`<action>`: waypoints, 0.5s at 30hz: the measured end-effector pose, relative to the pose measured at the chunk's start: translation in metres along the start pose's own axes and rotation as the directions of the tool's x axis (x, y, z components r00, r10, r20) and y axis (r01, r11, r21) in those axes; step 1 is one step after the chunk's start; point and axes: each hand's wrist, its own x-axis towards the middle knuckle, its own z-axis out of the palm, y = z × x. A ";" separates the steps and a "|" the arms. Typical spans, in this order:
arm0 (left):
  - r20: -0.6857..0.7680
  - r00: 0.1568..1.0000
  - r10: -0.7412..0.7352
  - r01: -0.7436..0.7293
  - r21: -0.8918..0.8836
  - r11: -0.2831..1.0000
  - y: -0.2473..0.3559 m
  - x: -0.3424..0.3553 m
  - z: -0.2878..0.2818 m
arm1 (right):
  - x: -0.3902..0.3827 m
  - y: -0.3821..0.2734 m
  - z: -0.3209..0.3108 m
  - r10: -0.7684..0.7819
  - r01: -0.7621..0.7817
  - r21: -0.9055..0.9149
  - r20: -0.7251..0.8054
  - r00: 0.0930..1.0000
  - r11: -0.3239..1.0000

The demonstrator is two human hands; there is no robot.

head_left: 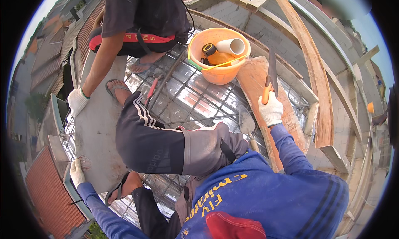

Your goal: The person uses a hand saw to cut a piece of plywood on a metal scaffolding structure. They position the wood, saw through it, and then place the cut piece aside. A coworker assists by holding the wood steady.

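Observation:
My right hand point(271, 109), in a white glove, is closed round the orange handle of a handsaw point(272, 68), its blade pointing up and away. Beneath that arm lies a worn wooden plank point(255, 79). At the left, my gloved left hand point(77, 173) is closed at the edge of a grey board point(99, 127), beside a small bunch of thin wires point(85, 162); its thumb is hard to make out. A co-worker's gloved hand point(77, 102) touches the same board farther up. Between my leg and the plank lies a trowel point(247, 122).
An orange bucket point(220, 76) holds a white pipe piece point(231, 46) and a tape roll point(209, 49). A red-handled tool point(152, 88) lies on the rebar grid point(199, 102). A co-worker point(143, 14) crouches at far left. Long curved timber point(307, 52) runs along the right; rooftops lie below left.

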 end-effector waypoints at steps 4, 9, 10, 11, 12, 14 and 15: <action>0.044 0.998 -0.040 0.039 0.015 0.999 0.014 -0.007 0.002 | -0.037 0.048 0.028 -0.204 0.296 -0.204 0.377 0.903 0.933; 0.068 0.991 -0.113 0.116 -0.035 0.993 0.026 -0.025 -0.002 | 0.026 -0.040 -0.039 -0.084 0.107 0.009 0.685 0.724 0.994; 0.093 0.988 -0.123 0.128 -0.052 0.990 0.031 -0.028 -0.003 | 0.046 -0.060 -0.051 -0.062 -0.015 0.107 0.680 0.730 0.994; 0.093 0.986 -0.137 0.141 -0.035 0.989 0.038 -0.030 -0.002 | 0.067 -0.081 -0.059 -0.159 0.006 0.242 0.619 0.769 0.970; 0.131 0.981 -0.143 0.147 -0.022 0.989 0.040 -0.030 -0.008 | 0.089 -0.102 -0.066 -0.247 0.035 0.372 0.540 0.805 0.928; 0.202 0.967 -0.155 0.160 -0.007 0.987 0.036 -0.027 -0.018 | 0.131 -0.141 -0.067 -0.392 0.170 0.554 0.311 0.866 0.815; 0.147 0.977 -0.154 0.153 0.014 0.988 0.040 -0.029 -0.013 | 0.153 -0.159 -0.064 -0.445 0.253 0.571 0.224 0.867 0.781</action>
